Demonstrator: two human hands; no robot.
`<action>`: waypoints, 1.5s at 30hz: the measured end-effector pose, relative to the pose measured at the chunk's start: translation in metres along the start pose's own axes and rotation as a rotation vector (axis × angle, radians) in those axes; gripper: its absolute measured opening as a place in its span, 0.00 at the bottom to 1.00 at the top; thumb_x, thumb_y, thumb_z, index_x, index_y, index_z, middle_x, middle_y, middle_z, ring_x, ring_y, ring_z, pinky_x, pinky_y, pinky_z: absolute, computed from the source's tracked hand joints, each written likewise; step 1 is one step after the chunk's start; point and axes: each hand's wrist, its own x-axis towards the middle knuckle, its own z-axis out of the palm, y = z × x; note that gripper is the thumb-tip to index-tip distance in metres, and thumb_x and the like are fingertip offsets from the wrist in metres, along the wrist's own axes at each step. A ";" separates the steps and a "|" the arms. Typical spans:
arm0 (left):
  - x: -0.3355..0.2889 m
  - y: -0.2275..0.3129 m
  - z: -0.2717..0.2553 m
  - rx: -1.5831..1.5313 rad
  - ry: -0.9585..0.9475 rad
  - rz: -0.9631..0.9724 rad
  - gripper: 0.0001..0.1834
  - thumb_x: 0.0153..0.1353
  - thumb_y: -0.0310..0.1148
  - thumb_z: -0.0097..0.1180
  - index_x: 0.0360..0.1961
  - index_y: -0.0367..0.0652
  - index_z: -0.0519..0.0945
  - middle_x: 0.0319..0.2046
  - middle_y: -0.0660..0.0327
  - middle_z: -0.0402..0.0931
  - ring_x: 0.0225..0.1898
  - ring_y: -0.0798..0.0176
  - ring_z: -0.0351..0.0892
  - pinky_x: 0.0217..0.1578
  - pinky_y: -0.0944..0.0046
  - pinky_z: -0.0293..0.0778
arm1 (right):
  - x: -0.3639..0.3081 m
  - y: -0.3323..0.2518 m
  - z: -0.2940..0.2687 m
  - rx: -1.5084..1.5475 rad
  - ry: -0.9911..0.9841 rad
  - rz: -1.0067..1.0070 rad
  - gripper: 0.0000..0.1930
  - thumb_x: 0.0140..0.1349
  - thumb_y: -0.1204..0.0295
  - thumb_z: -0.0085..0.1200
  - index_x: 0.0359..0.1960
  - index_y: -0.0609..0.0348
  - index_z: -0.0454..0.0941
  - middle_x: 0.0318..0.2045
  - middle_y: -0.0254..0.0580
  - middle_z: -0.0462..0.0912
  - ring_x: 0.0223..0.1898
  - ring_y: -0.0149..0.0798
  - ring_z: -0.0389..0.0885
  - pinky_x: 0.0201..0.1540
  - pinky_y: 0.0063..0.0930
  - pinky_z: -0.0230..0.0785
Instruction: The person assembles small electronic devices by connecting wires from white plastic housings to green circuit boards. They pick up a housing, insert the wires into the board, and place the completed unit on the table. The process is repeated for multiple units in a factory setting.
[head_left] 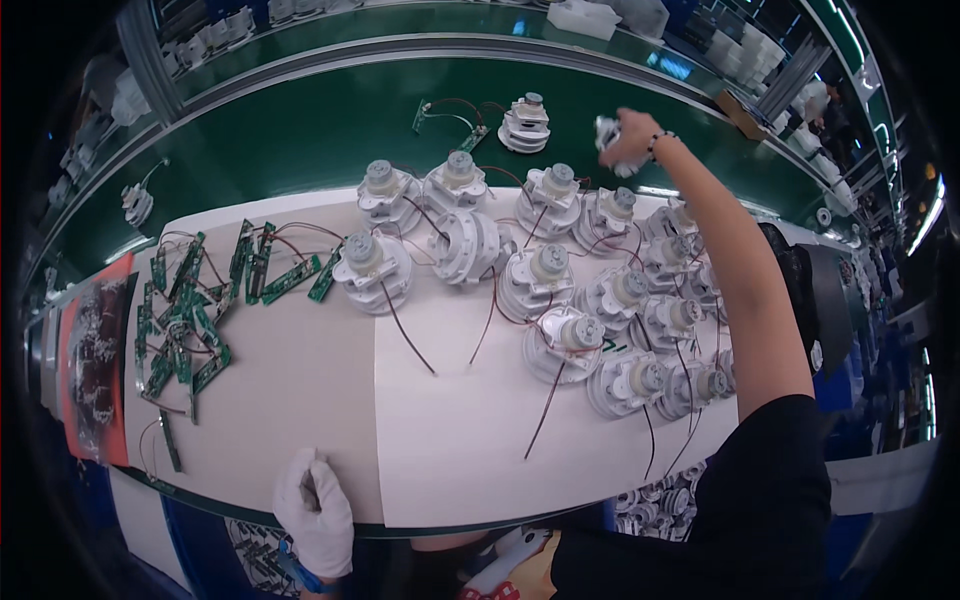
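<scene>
My left hand [315, 515], in a white glove, is at the near edge of the table with its fingers curled together. Whatever may be in them is hidden. My bare right arm reaches far over the table. At its end my right hand [632, 138] is closed on a white plastic motor unit [607, 132], blurred and partly covered by the fingers. It is above the green surface, right of a lone white motor unit [524, 125] wired to a small green circuit board [472, 139]. Nearer stand several white motor units [565, 345] with trailing dark wires.
A tangle of green circuit boards [190, 335] lies on the left of the table [270, 400]. Beside it is an orange bin [118, 400] with a clear plastic bag. Another white part [138, 203] lies at far left. Shelves with white parts [740, 55] stand behind.
</scene>
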 end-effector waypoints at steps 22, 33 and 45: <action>-0.004 0.057 0.036 0.055 -0.370 0.450 0.39 0.46 0.42 0.65 0.55 0.32 0.62 0.45 0.48 0.72 0.45 0.49 0.74 0.45 0.61 0.71 | -0.325 -0.173 0.104 1.212 0.005 -0.903 0.57 0.34 0.71 0.63 0.64 0.65 0.34 0.60 0.61 0.53 0.62 0.50 0.56 0.62 0.31 0.50; -0.013 0.053 0.049 -0.386 -0.532 0.220 0.34 0.51 0.25 0.59 0.58 0.34 0.58 0.48 0.54 0.69 0.48 0.59 0.71 0.50 0.63 0.67 | -0.332 0.112 0.015 1.614 0.289 -0.266 0.08 0.54 0.79 0.53 0.36 0.67 0.79 0.28 0.42 0.81 0.25 0.28 0.79 0.25 0.19 0.73; -0.011 0.041 0.045 -0.280 -0.520 0.273 0.34 0.52 0.25 0.57 0.60 0.35 0.57 0.49 0.54 0.68 0.49 0.61 0.70 0.51 0.63 0.66 | -0.262 0.202 0.113 0.306 0.450 0.387 0.09 0.44 0.68 0.60 0.29 0.54 0.82 0.27 0.47 0.81 0.33 0.46 0.80 0.40 0.34 0.72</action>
